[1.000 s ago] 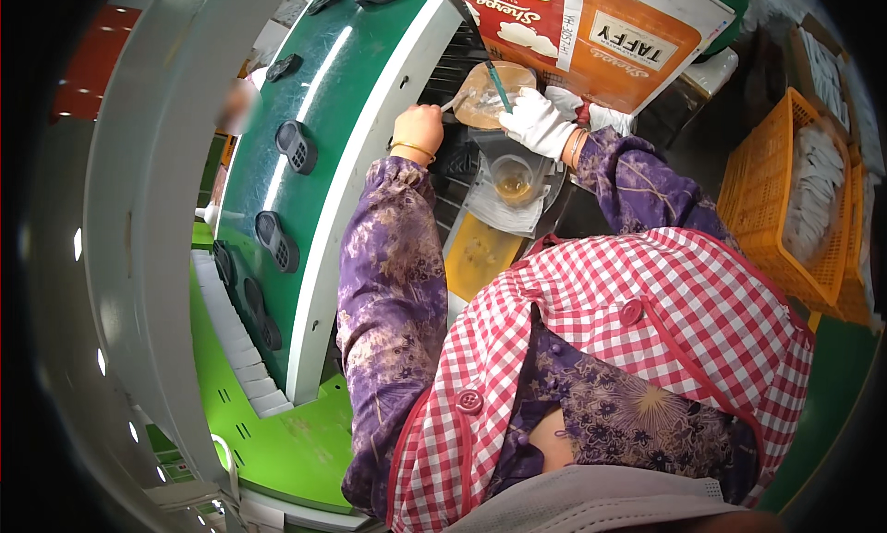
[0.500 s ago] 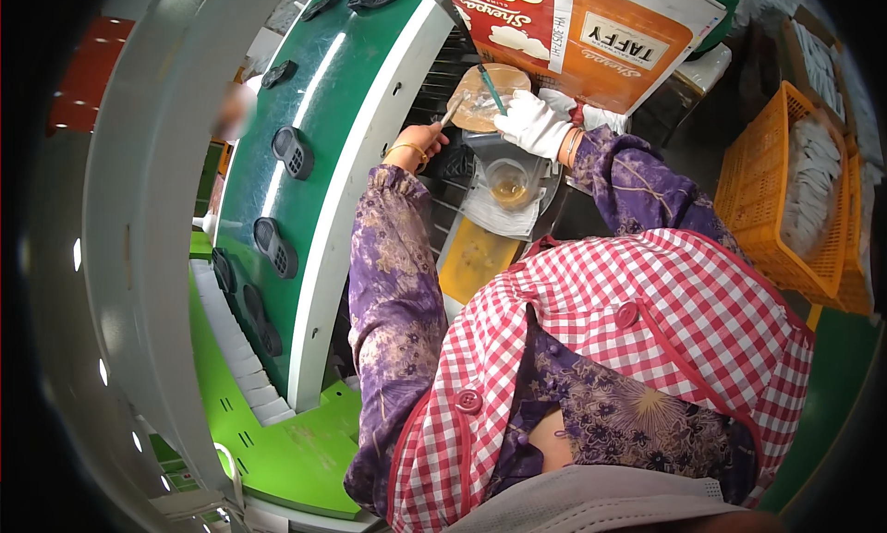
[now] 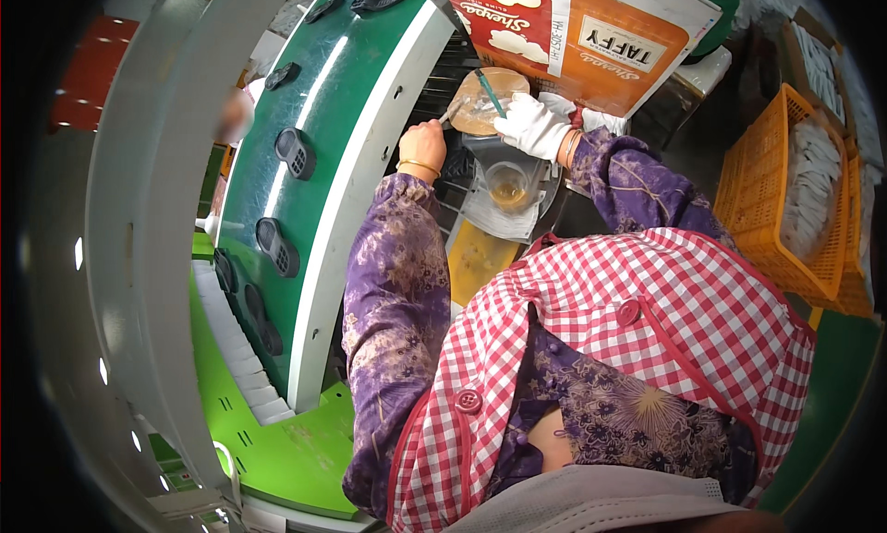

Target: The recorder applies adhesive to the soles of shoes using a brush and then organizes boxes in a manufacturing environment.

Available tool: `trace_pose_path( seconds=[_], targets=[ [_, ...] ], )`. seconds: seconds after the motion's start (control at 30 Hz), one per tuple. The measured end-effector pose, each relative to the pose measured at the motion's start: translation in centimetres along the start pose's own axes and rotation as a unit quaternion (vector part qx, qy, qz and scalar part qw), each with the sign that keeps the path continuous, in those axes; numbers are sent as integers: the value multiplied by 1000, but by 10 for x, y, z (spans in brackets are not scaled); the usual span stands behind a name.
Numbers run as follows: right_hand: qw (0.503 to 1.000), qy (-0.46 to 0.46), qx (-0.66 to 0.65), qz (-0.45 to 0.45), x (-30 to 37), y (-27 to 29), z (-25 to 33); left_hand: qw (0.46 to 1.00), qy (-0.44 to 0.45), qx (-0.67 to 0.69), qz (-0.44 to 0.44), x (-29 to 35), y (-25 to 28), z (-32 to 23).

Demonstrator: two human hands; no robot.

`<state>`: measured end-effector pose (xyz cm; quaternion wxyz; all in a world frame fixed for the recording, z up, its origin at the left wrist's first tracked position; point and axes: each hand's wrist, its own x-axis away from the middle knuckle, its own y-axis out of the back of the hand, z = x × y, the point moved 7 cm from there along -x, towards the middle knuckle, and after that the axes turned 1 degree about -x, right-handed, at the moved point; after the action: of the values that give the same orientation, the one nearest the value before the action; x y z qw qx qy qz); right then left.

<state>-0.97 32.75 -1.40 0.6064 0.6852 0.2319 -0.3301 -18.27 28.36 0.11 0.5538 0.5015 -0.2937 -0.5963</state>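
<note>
My bare left hand (image 3: 423, 147), with a bracelet at the wrist, is closed beside the white edge of the belt, back of the hand up. A thin tan stick-like piece (image 3: 451, 112) sticks out past its fingers, toward a tan rounded piece (image 3: 490, 106). In a white glove, my right hand (image 3: 534, 127) grips a slim green stick-shaped tool (image 3: 488, 90), whose far end is over the tan rounded piece. The fingers partly hide the tool's near end. Just below stands a clear cup (image 3: 507, 187) with a little yellowish liquid, on a whitish sheet (image 3: 490, 216).
Dark shoe soles (image 3: 295, 152) lie spaced along the green conveyor belt (image 3: 249, 187) at left. A large red and orange carton (image 3: 591, 39) stands beyond my hands. At right is an orange crate (image 3: 747, 177) with pale wrapped things. A yellow surface (image 3: 480, 260) lies near my apron.
My left hand has turned, its back now facing up, and has shifted slightly. The tan rounded piece has moved a little. My right hand stays almost in place with the green tool.
</note>
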Motion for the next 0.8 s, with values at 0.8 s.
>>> trace_pose_path(
  seconds=[0.8],
  targets=[
    [1000,-15,2,24,-2,-6,-6,974,199,104,21,1,-48,19]
  ],
)
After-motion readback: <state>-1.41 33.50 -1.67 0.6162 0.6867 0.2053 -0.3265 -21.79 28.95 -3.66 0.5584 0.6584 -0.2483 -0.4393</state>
